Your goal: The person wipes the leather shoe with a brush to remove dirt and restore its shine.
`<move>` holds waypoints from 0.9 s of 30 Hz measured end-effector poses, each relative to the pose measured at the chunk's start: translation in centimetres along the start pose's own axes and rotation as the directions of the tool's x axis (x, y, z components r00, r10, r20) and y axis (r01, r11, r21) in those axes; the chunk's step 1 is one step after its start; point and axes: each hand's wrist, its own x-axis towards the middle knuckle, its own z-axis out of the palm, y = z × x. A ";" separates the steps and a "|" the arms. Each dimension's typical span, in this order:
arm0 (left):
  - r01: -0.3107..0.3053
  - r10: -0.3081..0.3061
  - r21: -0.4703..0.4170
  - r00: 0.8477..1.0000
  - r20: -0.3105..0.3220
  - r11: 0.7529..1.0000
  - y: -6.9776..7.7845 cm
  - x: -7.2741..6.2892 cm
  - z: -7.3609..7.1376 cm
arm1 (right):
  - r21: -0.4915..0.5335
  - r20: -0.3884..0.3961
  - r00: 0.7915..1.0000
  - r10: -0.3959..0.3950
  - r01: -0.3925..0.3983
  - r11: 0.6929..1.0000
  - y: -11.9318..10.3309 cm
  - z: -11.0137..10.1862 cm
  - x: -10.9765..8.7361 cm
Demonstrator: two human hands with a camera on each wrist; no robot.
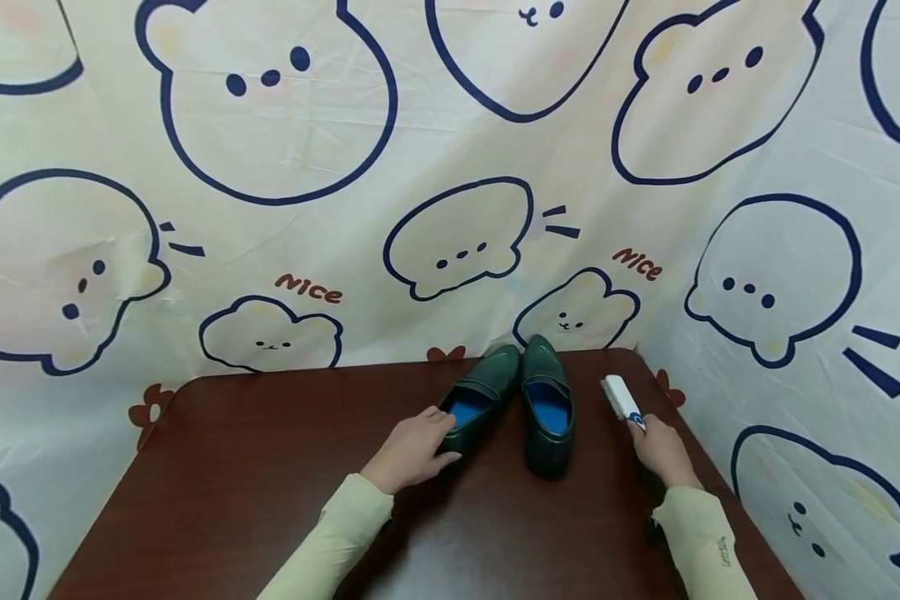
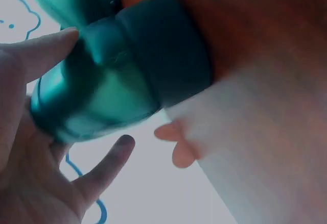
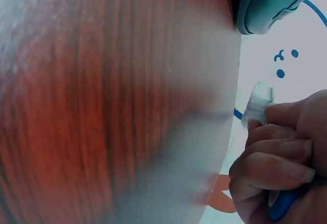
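Observation:
A pair of dark green loafers with blue insoles stands toward the back of the table; their toes nearly meet. My left hand (image 1: pixel 416 446) is at the heel of the left loafer (image 1: pixel 487 375). In the left wrist view its fingers spread around the loafer's heel (image 2: pixel 112 91), one fingertip against the upper and another apart from it. To the right stands the right loafer (image 1: pixel 546 446), untouched. My right hand (image 1: pixel 663 450) grips a white brush (image 1: pixel 621 398) by its handle, bristles facing left. A blue handle end (image 3: pixel 283 203) shows below the curled fingers in the right wrist view.
The brown wooden table (image 1: pixel 270 483) has rounded back corners. A pale cloth (image 1: pixel 360 325) printed with cartoon bears hangs behind it and along both sides, close behind the loafers' toes.

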 end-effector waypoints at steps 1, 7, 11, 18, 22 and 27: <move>0.003 -0.003 -0.006 1.000 -0.020 1.000 0.1 -0.1 0.3 | 0.001 -0.002 1.000 0.001 -0.001 1.000 0.0 0.0 0.0; 0.021 -0.027 -0.046 0.991 -0.132 0.999 0.0 -0.2 1.1 | 0.023 -0.012 1.000 -0.012 0.013 1.000 -0.1 0.3 0.1; 0.041 -0.058 -0.166 0.993 -0.099 0.985 -0.7 -0.4 0.6 | 0.040 -0.036 0.999 -0.028 0.030 0.999 -0.3 0.1 0.0; 0.069 -0.087 -0.374 0.996 -0.032 0.925 -3.4 -1.5 -1.1 | 0.067 -0.067 0.995 -0.068 0.072 0.995 -2.5 -0.9 -0.4; 0.107 -0.117 -0.496 0.993 0.012 0.861 -5.2 -2.6 -1.8 | 0.074 -0.108 0.985 -0.132 0.140 0.987 -4.3 -1.1 -0.6; 0.145 -0.141 -0.614 0.988 0.054 0.776 -7.4 -3.9 -1.9 | 0.081 -0.148 0.970 -0.194 0.208 0.975 -7.3 -1.3 -1.3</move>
